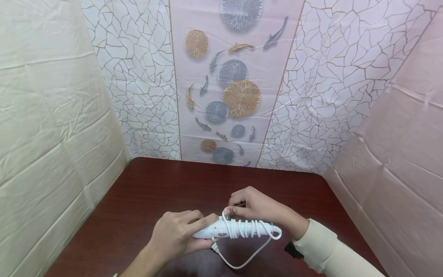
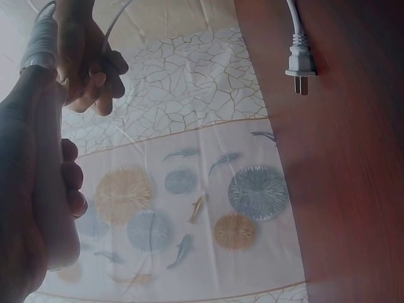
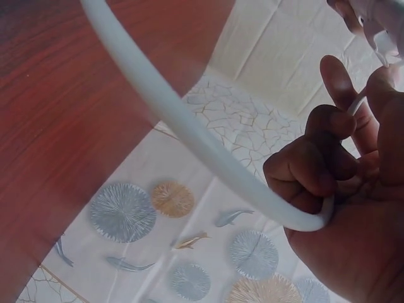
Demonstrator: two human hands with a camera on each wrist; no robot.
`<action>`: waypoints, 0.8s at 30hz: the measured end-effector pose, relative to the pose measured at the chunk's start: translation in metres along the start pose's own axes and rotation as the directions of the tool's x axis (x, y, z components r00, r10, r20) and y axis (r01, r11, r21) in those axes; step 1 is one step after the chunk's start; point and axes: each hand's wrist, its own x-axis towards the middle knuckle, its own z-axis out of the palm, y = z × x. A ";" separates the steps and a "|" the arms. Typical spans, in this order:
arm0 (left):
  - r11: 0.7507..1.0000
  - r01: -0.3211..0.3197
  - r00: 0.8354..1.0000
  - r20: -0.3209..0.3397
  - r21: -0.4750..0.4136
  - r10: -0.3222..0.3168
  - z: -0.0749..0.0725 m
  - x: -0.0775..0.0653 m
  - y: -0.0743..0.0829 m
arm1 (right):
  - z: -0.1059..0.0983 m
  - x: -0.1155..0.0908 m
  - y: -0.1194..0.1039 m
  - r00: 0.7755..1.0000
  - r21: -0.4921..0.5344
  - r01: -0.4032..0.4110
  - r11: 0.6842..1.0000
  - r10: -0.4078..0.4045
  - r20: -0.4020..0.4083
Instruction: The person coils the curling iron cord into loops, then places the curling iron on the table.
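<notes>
My left hand (image 1: 176, 232) grips one end of a white hair straightener (image 1: 204, 232), held level above the table. White power cord (image 1: 243, 229) is wound in several turns round its other end. At the far side of the coils, my right hand (image 1: 257, 206) holds a stretch of this cord in its curled fingers. The right wrist view has the cord (image 3: 189, 129) looping down from that hand's palm. A two-pin plug (image 2: 300, 62) hangs loose on the cord's free end, below the straightener in the head view. The left hand covers part of the body.
Beneath the hands lies a dark red-brown table (image 1: 155, 184). A patterned cloth (image 1: 145, 77) hangs behind its far edge, with plain pale cloth (image 1: 52, 115) at both sides. Some dark object (image 1: 294, 250) shows beside the right sleeve.
</notes>
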 end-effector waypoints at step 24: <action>0.996 0.086 0.996 -0.030 0.005 -0.086 0.000 0.005 0.000 | 0.014 -0.012 -0.007 0.999 0.099 0.019 0.995 -0.014 -0.045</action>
